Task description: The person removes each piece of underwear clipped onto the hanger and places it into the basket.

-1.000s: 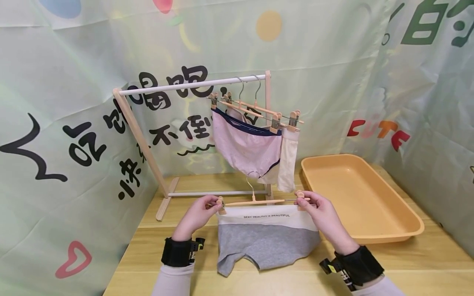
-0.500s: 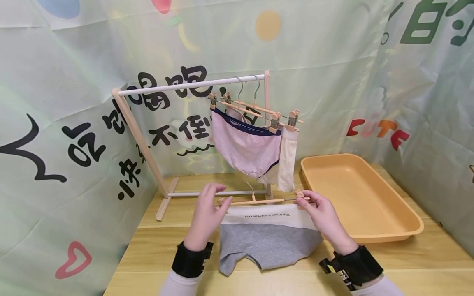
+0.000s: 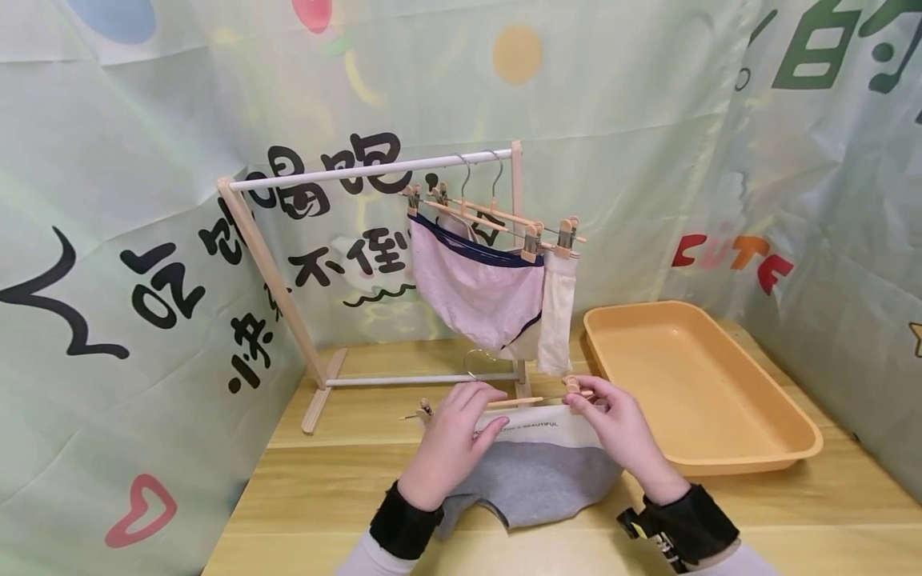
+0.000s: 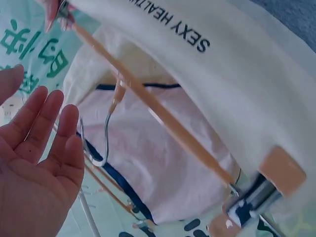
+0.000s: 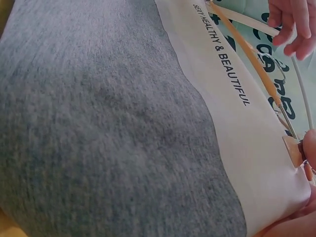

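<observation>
Toward six o'clock, my left hand [image 3: 448, 452] is loose and holds nothing, just beside the hanger [image 3: 515, 402]. Between five and six, the grey-and-white shorts [image 3: 540, 480] hang from it; near five, my right hand [image 3: 625, 428] pinches its right clip [image 3: 571, 386]. I judge the clipping done, or nearly; next calls for grasping the hook [image 4: 107, 133], then lifting toward the rail [image 3: 346, 173] between ten and eleven.

Waistband [image 5: 237, 128] says "SEXY HEALTHY & BEAUTIFUL", backdrop [image 3: 634, 160] "CUTE".
</observation>
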Demonstrator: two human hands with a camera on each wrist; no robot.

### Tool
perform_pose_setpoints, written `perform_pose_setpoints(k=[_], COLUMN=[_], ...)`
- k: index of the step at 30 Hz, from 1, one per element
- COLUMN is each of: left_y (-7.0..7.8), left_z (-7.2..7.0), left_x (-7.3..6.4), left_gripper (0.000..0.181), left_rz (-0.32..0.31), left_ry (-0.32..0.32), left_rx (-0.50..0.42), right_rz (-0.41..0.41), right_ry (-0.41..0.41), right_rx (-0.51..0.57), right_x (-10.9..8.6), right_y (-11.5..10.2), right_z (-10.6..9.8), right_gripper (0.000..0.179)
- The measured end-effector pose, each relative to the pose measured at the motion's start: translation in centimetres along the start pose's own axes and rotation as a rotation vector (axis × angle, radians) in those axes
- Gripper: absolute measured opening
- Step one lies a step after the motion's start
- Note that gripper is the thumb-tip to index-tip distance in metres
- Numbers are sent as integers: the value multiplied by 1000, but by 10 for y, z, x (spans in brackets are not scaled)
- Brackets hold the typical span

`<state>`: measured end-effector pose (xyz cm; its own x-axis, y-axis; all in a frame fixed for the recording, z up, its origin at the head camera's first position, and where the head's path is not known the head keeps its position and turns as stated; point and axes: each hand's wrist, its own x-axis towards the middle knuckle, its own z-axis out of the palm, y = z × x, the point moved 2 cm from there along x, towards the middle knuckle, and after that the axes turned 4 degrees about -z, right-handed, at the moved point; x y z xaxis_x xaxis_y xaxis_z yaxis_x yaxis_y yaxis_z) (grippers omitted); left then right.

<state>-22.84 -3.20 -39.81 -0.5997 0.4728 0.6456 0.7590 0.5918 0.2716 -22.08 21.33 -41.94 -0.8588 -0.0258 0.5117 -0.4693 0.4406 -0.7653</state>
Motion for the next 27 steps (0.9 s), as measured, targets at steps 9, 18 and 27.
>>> perform_pose_setpoints(k=[9,18,27], left_y=[-6,-24,-31], left_z=[16,18,24], left_x=[-1,-2,-6], left_gripper=[22,35,34], left_rz=[-32,-186,-301], left_ry=[7,154,33], left_rx=[64,22,24], right_rz=[-21,-25,-29], right_ry=[-5,3,2], right_rx=[-16,-26,-8], right_x=[-2,-2,-2], right_y=[-31,-32,-33], right_z=[-1,-2,-2], right_gripper=[23,22,23])
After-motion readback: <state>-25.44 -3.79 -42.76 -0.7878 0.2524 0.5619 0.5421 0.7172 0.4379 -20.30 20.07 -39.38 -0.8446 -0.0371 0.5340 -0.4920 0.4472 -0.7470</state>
